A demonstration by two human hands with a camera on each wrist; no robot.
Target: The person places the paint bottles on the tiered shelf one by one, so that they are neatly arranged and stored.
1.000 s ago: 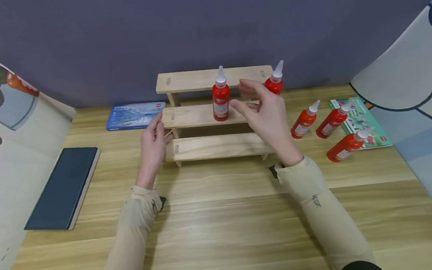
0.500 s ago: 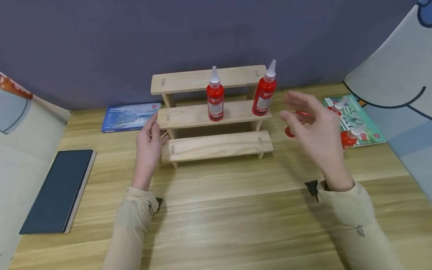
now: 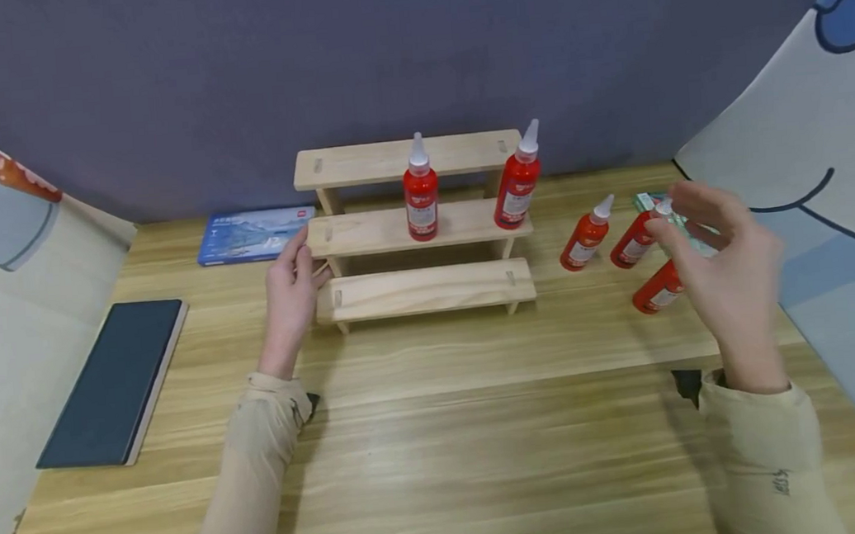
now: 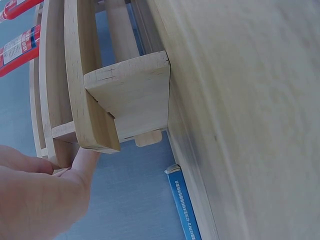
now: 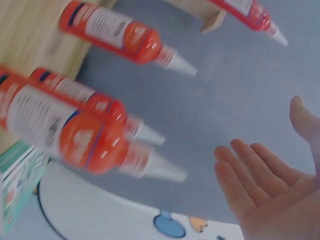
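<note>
A three-tier wooden rack (image 3: 421, 288) stands mid-table. On its middle shelf stand two red bottles with white nozzles, one in the centre (image 3: 420, 191) and one at the right end (image 3: 516, 182). Three more red bottles (image 3: 585, 238) (image 3: 633, 243) (image 3: 654, 291) lie on the table to the right, blurred and close in the right wrist view (image 5: 75, 130). My right hand (image 3: 681, 220) hovers just above them, fingers relaxed and empty (image 5: 250, 180). My left hand (image 3: 291, 285) holds the rack's left end (image 4: 125, 95), thumb (image 4: 87, 162) against the shelf.
A blue book (image 3: 254, 234) lies behind the rack's left side, and a dark notebook (image 3: 111, 380) is at the table's left. A green booklet (image 3: 646, 200) peeks out under the right hand. Patterned cloth (image 3: 821, 148) rises on both sides.
My right hand let go of the second bottle on the middle shelf and swept right, down over the lying bottles. The left hand stayed on the rack.
</note>
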